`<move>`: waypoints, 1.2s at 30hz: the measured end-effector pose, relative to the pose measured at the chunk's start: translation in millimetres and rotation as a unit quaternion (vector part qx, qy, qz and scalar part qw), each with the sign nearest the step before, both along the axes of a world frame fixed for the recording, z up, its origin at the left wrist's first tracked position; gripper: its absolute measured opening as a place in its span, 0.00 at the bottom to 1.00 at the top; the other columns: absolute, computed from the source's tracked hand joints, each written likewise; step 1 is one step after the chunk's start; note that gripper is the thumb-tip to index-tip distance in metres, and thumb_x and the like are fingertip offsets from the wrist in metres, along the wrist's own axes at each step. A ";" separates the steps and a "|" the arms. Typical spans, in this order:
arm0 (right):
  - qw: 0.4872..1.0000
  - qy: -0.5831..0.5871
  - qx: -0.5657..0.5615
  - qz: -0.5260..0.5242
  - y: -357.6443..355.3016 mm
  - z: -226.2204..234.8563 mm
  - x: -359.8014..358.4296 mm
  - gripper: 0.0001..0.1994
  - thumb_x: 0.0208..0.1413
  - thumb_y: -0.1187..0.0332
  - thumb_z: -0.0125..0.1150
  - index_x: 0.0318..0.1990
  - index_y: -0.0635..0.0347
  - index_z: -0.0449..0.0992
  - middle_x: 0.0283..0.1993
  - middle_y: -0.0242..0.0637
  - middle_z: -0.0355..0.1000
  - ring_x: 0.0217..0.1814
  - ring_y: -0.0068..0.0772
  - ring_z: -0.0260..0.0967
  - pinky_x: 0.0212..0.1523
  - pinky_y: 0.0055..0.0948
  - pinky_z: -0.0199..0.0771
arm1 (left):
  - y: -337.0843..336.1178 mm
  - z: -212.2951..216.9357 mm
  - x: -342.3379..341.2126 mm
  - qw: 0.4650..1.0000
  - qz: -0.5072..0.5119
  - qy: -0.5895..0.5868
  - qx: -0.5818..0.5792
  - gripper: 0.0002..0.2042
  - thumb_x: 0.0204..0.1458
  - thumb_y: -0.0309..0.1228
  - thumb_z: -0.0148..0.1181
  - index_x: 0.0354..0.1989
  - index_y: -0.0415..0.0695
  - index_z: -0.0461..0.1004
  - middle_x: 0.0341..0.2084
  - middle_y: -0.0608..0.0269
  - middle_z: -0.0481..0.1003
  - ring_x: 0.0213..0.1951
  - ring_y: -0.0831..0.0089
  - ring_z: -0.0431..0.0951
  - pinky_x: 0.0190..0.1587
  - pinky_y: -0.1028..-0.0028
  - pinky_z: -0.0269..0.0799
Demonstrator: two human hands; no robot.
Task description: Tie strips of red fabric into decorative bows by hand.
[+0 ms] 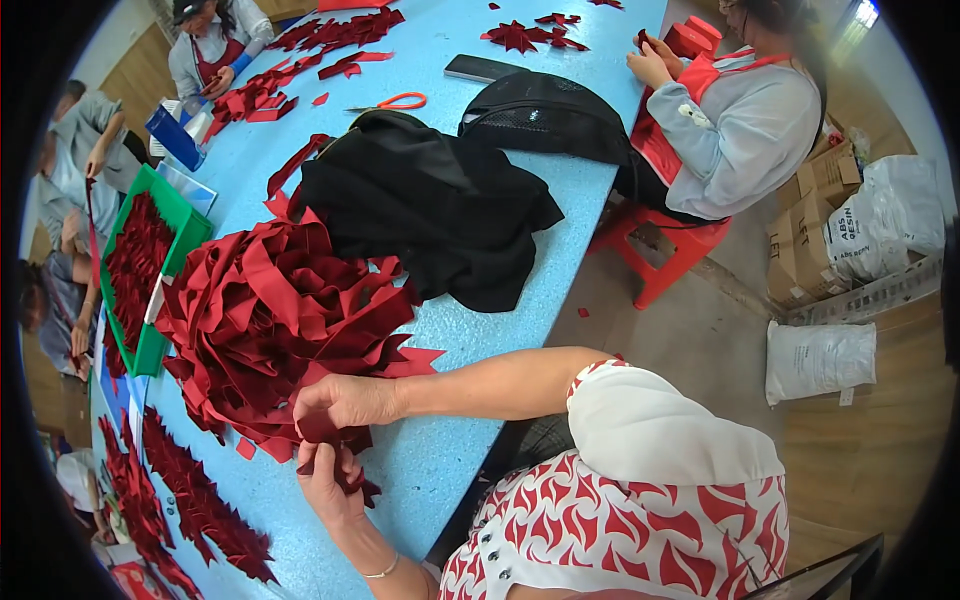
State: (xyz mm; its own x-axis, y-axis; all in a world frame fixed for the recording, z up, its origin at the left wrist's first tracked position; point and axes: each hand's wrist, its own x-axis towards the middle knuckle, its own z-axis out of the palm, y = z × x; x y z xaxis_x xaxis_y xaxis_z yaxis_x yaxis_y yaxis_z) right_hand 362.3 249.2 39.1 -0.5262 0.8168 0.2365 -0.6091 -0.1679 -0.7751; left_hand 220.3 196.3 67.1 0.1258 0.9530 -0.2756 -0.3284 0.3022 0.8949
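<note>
My right hand (345,402) pinches a dark red fabric piece (319,427) by its upper edge. Just below it, my left hand (328,482), with a thin bracelet at the wrist, has its thumb and fingers closed on the same piece. More red folds (352,478) show in and under the left fingers; whether they belong to that piece I cannot tell. Right beyond my hands rises a large heap of dark red ribbon strips (265,315), some with notched ends. A small red scrap (246,449) lies beside the heap.
Black cloth (420,190) and a black mesh bag (545,112) lie past the heap, near orange-handled scissors (390,102). A green tray (185,235) holds red pieces. Pointed red strips (200,490) lie on the blue table (430,480). A co-worker (740,130) sits at the far right.
</note>
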 end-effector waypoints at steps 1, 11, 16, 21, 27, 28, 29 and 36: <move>1.000 0.004 -0.018 0.013 -1.1 0.9 -0.8 0.06 0.51 0.69 0.55 0.28 0.61 0.73 0.29 0.27 0.68 0.38 0.19 0.64 0.40 0.22 0.65 | -2.2 -1.1 2.0 1.000 -0.003 0.009 0.004 0.07 0.48 0.26 0.55 0.35 0.42 0.67 0.19 0.67 0.65 0.17 0.82 0.62 0.14 0.84 0.54; 0.820 -0.214 0.391 -0.360 3.5 -13.9 -31.1 0.09 0.33 0.78 0.54 0.28 0.59 0.72 0.28 0.39 0.68 0.33 0.42 0.65 0.34 0.32 0.66 | -7.4 -6.4 -33.0 0.997 0.069 -0.008 -0.024 0.08 0.47 0.21 0.53 0.37 0.38 0.67 0.17 0.67 0.64 0.14 0.82 0.57 0.13 0.83 0.50; 0.772 -0.292 0.424 -0.372 -9.8 -24.1 -103.4 0.10 0.33 0.75 0.63 0.29 0.59 0.73 0.25 0.37 0.69 0.27 0.37 0.67 0.29 0.29 0.67 | -16.9 -38.1 -114.2 0.997 -0.059 -0.021 -0.054 0.05 0.46 0.23 0.56 0.31 0.40 0.68 0.16 0.70 0.64 0.15 0.82 0.60 0.15 0.83 0.51; 0.812 -0.283 0.385 -0.336 -19.6 -35.3 -131.2 0.10 0.38 0.74 0.64 0.31 0.61 0.73 0.26 0.35 0.71 0.27 0.28 0.69 0.30 0.23 0.68 | -30.2 -36.6 -137.8 0.996 -0.001 -0.059 -0.073 0.05 0.47 0.25 0.57 0.31 0.41 0.69 0.17 0.69 0.65 0.16 0.83 0.61 0.16 0.82 0.53; 0.905 -0.250 0.220 -0.265 -32.5 -41.8 -153.0 0.08 0.45 0.72 0.61 0.35 0.62 0.73 0.29 0.31 0.72 0.32 0.18 0.68 0.34 0.18 0.67 | -31.9 -43.7 -156.2 0.993 0.042 -0.109 -0.031 0.06 0.47 0.25 0.58 0.33 0.42 0.70 0.17 0.70 0.66 0.16 0.83 0.62 0.16 0.83 0.54; 0.906 -0.250 0.221 -0.261 -33.8 -42.8 -155.6 0.08 0.45 0.72 0.61 0.35 0.62 0.73 0.29 0.31 0.72 0.32 0.18 0.68 0.34 0.18 0.67 | -32.7 -44.7 -157.7 0.992 0.046 -0.114 -0.016 0.06 0.47 0.25 0.58 0.33 0.42 0.70 0.17 0.71 0.66 0.16 0.83 0.62 0.16 0.83 0.54; 0.896 -0.256 0.222 -0.288 -35.3 -44.2 -157.5 0.08 0.46 0.71 0.61 0.35 0.62 0.73 0.29 0.30 0.72 0.32 0.18 0.67 0.34 0.18 0.67 | -34.2 -45.8 -157.9 0.992 0.050 -0.114 -0.016 0.06 0.47 0.25 0.58 0.33 0.42 0.70 0.17 0.71 0.66 0.16 0.83 0.62 0.16 0.83 0.54; 0.899 -0.236 0.206 -0.307 -39.4 -55.5 -163.5 0.09 0.50 0.67 0.58 0.34 0.64 0.72 0.29 0.30 0.70 0.32 0.17 0.66 0.34 0.17 0.66 | -38.3 -48.8 -163.4 0.998 0.004 0.063 0.021 0.08 0.43 0.27 0.61 0.32 0.41 0.73 0.18 0.72 0.69 0.16 0.86 0.63 0.18 0.85 0.55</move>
State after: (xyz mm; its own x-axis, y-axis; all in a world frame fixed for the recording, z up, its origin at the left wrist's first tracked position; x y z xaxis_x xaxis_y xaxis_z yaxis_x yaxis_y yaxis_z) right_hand 198.8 209.7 -16.3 -0.1274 0.8815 0.4547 -0.0763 0.4483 -0.8906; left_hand 56.9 158.0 18.4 0.0843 0.9648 -0.2493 -0.2158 0.2619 0.9407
